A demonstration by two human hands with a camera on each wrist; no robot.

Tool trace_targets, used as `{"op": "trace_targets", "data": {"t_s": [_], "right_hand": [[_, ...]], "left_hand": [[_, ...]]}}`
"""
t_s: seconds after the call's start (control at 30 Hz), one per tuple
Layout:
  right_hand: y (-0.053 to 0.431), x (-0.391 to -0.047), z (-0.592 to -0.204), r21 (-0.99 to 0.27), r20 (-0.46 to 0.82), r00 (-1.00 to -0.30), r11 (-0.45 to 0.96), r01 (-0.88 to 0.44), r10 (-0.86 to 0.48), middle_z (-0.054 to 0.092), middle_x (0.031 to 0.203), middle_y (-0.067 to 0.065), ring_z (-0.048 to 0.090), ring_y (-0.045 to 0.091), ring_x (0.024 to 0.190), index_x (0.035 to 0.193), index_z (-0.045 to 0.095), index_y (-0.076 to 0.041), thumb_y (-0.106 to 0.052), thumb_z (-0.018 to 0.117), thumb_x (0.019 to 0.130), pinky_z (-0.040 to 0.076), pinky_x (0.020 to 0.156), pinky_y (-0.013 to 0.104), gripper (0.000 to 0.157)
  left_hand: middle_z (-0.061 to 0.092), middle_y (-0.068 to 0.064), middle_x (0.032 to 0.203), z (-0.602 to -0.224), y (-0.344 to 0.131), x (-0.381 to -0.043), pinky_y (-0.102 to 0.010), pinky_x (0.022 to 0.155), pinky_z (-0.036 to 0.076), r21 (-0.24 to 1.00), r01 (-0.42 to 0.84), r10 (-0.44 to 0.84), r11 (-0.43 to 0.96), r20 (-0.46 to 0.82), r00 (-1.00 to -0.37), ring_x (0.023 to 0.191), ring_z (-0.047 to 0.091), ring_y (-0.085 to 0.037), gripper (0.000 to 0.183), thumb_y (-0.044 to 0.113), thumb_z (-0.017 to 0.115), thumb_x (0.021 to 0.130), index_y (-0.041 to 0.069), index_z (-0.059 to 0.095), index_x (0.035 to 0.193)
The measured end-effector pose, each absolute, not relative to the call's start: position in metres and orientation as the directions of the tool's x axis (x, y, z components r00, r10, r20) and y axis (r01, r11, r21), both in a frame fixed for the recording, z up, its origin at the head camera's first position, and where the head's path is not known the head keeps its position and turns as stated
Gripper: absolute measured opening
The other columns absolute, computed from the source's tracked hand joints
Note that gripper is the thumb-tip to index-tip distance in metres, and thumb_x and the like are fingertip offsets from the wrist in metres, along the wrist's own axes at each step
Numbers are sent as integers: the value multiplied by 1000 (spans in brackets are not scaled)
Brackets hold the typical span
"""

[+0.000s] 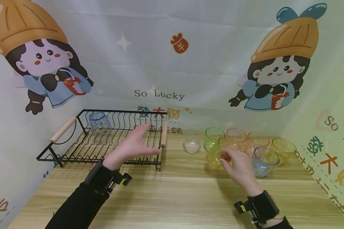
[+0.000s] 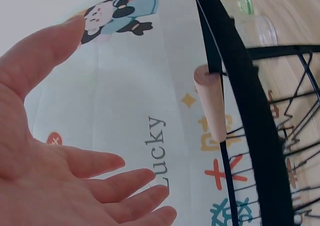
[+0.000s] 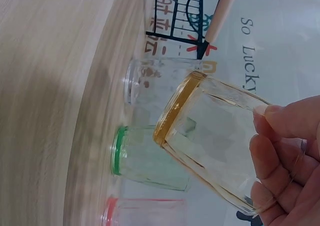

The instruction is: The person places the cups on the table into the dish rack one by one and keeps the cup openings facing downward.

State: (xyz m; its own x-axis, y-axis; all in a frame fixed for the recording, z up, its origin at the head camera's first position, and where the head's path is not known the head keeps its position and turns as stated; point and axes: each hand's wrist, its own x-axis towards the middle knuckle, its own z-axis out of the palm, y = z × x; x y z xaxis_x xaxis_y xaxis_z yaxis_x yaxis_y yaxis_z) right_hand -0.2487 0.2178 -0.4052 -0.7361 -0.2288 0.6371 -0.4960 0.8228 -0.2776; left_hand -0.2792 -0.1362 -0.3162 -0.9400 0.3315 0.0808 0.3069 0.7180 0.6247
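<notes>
My right hand [image 1: 242,167] pinches an amber-yellow drinking glass [image 1: 213,156] near its rim, thumb on one side and fingers on the other. In the right wrist view this tilted glass [image 3: 210,141] shows its thick golden base, held in front of a clear glass [image 3: 160,80] and a green glass [image 3: 150,158]. My left hand [image 1: 130,146] is spread wide over the right part of a black wire dish rack [image 1: 117,162], thumb apart from the fingers and nothing in it. A blue-tinted glass [image 1: 99,124] stands upside down at the rack's back left.
Right of the rack stand a clear glass [image 1: 192,143], a green glass [image 1: 213,136], two pink-red glasses [image 1: 236,138], another yellow glass [image 1: 283,149] and a blue glass [image 1: 265,163]. The rack has wooden handles [image 1: 63,129] at both ends. A printed cloth [image 1: 160,73] walls in the wooden table [image 1: 175,203].
</notes>
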Motion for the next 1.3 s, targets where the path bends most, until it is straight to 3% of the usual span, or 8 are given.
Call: {"op": "trace_targets", "data": {"t_s": [0.23,0.47,0.8,1.07,1.3], "right_hand": [[212,-250,-403,-316,697,-688,775,-548,-202,67,81,3,62,16,73,94,66,-5,-2,75,77,51,66,35,19],[208,-251,-401,-337,762,-628,729,-596,-161,67,80,6,61,18,74,92,65,-2,4,75,74,51,69,36,21],[198,-247,-394,-407,776,-617,646,-646,-128,67,83,6,61,17,78,95,65,-1,6,74,74,47,76,18,23],[188,-243,-390,-449,785,-612,593,-668,-95,67,86,8,61,19,81,97,65,-1,7,72,76,45,81,17,24],[178,-237,-384,-488,790,-610,535,-689,-66,69,90,5,61,18,84,102,66,-2,5,71,79,45,83,14,25]], "left_hand": [[18,-16,157,-318,-128,-273,-57,114,20,615,324,336,718,101,-936,142,19,-37,113,45,81,68,8,15,152],[17,-13,157,-323,-123,-271,-57,115,18,664,315,321,678,117,-940,143,18,-35,114,47,81,67,12,15,152],[17,-7,158,-329,-114,-267,-58,114,20,700,360,325,618,190,-927,144,18,-33,110,44,81,68,19,16,152],[23,-7,156,-338,-104,-263,-58,112,25,737,397,323,548,251,-912,141,25,-33,106,35,84,66,20,22,151],[23,-8,156,-342,-95,-259,-60,112,24,733,408,329,544,261,-908,141,24,-33,106,37,83,67,25,20,152]]}}
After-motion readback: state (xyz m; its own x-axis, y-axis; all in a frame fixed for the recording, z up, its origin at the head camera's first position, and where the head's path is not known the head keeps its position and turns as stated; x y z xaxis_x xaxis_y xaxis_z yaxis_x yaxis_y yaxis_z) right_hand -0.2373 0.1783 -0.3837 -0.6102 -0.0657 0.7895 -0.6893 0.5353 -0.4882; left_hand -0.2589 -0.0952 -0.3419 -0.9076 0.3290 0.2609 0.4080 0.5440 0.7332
